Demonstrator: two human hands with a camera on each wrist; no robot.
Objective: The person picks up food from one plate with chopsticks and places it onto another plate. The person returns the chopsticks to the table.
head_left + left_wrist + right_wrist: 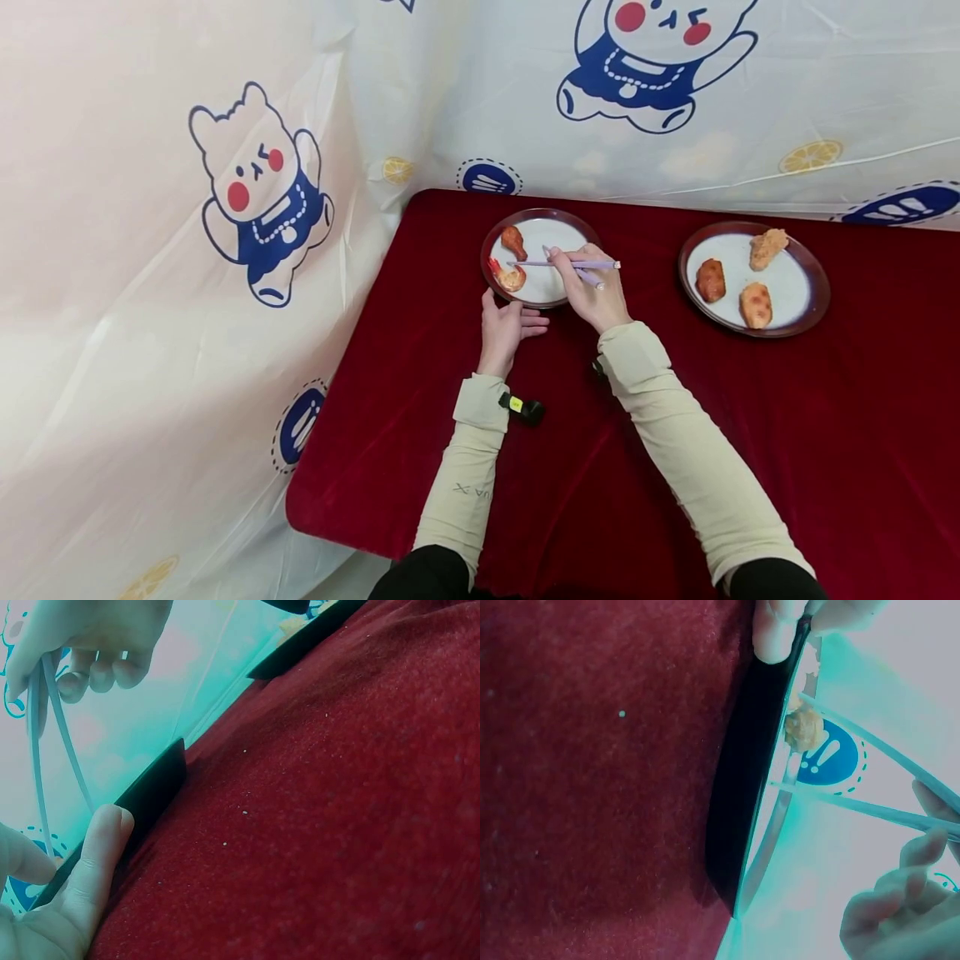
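Note:
My right hand holds a pair of lavender chopsticks over the left brown-rimmed plate. Their tips are spread apart: one points at the gap between a small fried drumstick and a shrimp, the other hangs over the bare white middle. My left hand grips the near rim, its thumb at the edge and the other fingers stretched along the outside. In the right wrist view the rim runs between left thumb and finger, and a tan food piece shows beyond it, near the chopsticks.
A second brown-rimmed plate on the right carries three fried pieces, one lying against its far rim. Dark red cloth covers the table. A printed white curtain hangs behind and along the left side.

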